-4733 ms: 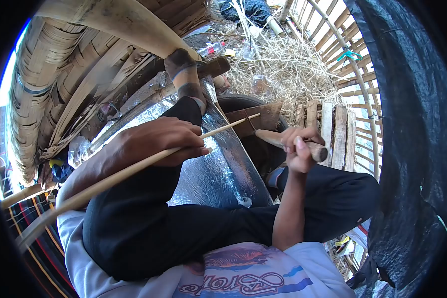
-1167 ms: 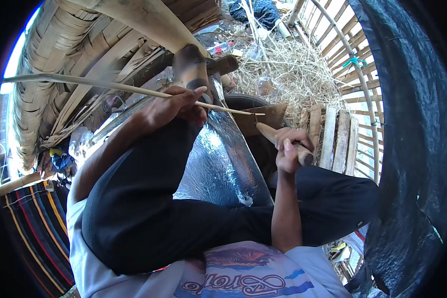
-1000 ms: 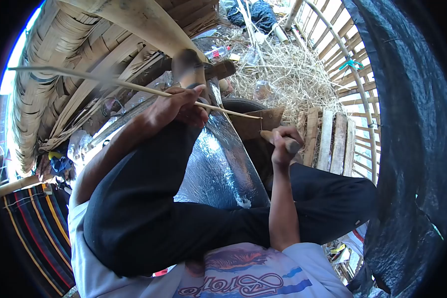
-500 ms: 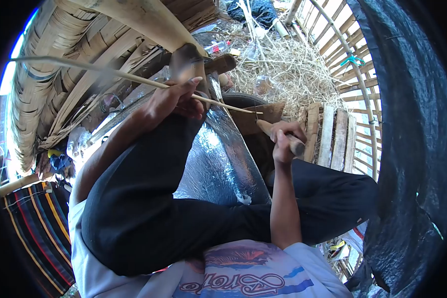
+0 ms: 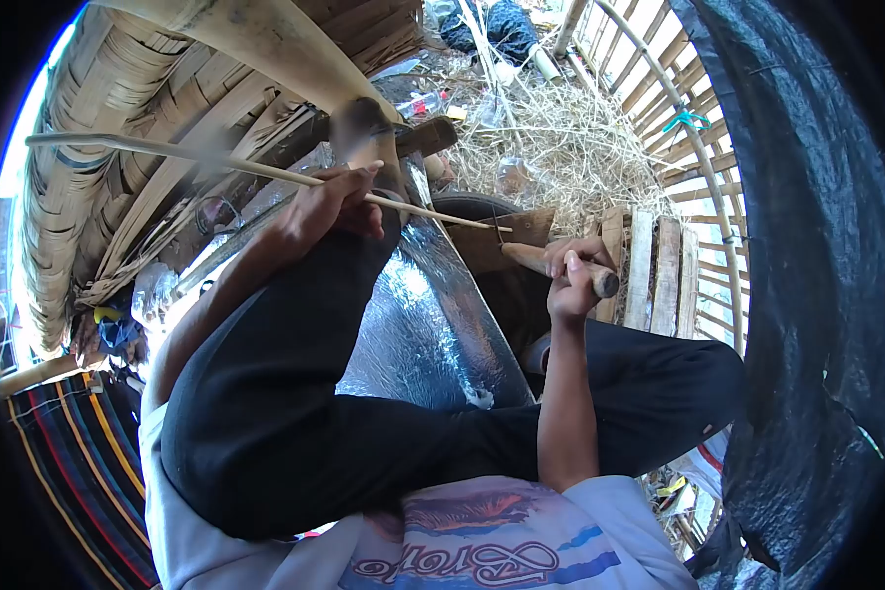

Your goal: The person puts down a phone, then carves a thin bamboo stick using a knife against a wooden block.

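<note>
From here I have the right hand point(image 5: 575, 270) closed around a wooden handle point(image 5: 527, 258), its butt poking out toward four o'clock and its front end toward ten. A thin metal piece point(image 5: 500, 237) stands at that front end, right by the tip of a pale stick point(image 5: 442, 214); I can't tell whether the two touch. My left hand point(image 5: 320, 209) has the same stick gripped between thumb and fingers above the raised left knee, and the long end runs off toward nine to ten o'clock.

Reading the rest from the centre of my view, twelve being away from the body: a brown board point(image 5: 533, 226) sits at two, just beyond the stick tip, with a black curved rim point(image 5: 472, 204) near it. A shiny foil-like sheet point(image 5: 413, 344) lies at six between the legs. Straw point(image 5: 570, 128) covers the ground at one, wooden slats point(image 5: 667, 265) are at three, a thick bamboo pole point(image 5: 265, 49) slants at eleven, and a striped cloth point(image 5: 74, 462) lies at eight.
</note>
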A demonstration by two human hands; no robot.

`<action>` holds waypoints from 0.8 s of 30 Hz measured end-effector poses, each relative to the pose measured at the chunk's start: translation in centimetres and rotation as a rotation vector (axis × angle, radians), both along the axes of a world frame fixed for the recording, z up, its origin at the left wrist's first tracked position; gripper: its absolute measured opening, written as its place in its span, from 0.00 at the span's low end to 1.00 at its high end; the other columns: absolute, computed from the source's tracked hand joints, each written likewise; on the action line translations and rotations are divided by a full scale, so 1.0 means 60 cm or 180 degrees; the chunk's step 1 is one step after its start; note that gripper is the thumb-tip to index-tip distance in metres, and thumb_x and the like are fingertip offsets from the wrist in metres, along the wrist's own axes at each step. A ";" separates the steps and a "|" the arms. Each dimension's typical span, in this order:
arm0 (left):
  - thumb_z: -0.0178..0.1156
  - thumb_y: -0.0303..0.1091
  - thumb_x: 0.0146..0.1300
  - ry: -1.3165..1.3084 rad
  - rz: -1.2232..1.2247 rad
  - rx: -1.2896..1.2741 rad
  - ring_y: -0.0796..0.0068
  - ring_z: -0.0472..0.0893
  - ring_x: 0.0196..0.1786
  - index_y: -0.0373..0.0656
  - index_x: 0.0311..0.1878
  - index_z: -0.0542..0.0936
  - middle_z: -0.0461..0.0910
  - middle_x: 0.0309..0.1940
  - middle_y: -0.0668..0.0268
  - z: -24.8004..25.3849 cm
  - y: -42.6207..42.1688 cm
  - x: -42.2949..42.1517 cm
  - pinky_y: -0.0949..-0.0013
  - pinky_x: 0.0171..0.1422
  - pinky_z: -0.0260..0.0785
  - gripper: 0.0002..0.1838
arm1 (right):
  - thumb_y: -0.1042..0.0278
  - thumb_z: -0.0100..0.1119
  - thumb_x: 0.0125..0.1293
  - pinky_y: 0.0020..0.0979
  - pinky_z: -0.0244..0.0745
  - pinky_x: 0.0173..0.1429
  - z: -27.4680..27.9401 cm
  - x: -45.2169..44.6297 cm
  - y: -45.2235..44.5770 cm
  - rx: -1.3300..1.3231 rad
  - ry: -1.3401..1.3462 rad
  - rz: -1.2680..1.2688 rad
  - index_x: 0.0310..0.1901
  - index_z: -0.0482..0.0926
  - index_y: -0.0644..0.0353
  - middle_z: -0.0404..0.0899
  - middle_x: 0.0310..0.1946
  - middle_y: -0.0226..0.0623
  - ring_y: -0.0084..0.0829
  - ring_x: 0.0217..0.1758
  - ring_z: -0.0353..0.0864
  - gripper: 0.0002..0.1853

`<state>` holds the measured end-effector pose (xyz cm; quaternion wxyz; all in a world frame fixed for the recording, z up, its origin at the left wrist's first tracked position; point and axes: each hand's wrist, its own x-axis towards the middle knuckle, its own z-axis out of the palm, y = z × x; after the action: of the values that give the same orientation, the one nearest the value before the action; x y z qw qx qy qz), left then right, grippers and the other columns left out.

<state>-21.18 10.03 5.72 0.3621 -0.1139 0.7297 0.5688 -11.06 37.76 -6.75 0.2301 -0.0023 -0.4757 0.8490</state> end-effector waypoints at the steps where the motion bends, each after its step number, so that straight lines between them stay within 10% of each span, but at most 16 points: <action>1: 0.49 0.52 0.71 -0.0020 -0.0054 0.0079 0.69 0.83 0.31 0.46 0.24 0.67 0.79 0.25 0.60 0.001 -0.002 0.000 0.68 0.42 0.76 0.23 | 0.75 0.52 0.56 0.25 0.63 0.27 0.011 0.005 -0.004 -0.0015 0.0018 0.0000 0.26 0.67 0.62 0.68 0.15 0.35 0.23 0.18 0.66 0.05; 10: 0.51 0.51 0.70 0.0050 -0.0159 0.0103 0.68 0.83 0.30 0.43 0.25 0.69 0.79 0.24 0.59 0.009 0.011 0.001 0.67 0.42 0.76 0.23 | 0.72 0.59 0.51 0.22 0.66 0.27 -0.027 0.018 -0.020 0.1269 -0.0452 0.0068 0.23 0.72 0.62 0.73 0.17 0.30 0.19 0.20 0.71 0.06; 24: 0.51 0.51 0.70 0.0145 -0.0292 -0.0041 0.71 0.83 0.30 0.38 0.29 0.74 0.80 0.24 0.60 -0.004 -0.004 0.002 0.68 0.42 0.76 0.24 | 0.73 0.56 0.53 0.23 0.64 0.28 0.012 0.012 -0.021 0.0327 -0.0067 0.0256 0.25 0.68 0.62 0.72 0.17 0.33 0.20 0.20 0.68 0.07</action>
<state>-21.07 9.81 5.46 0.3703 -0.0696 0.7459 0.5493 -10.33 36.48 -6.05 0.1905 0.0197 -0.5208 0.8319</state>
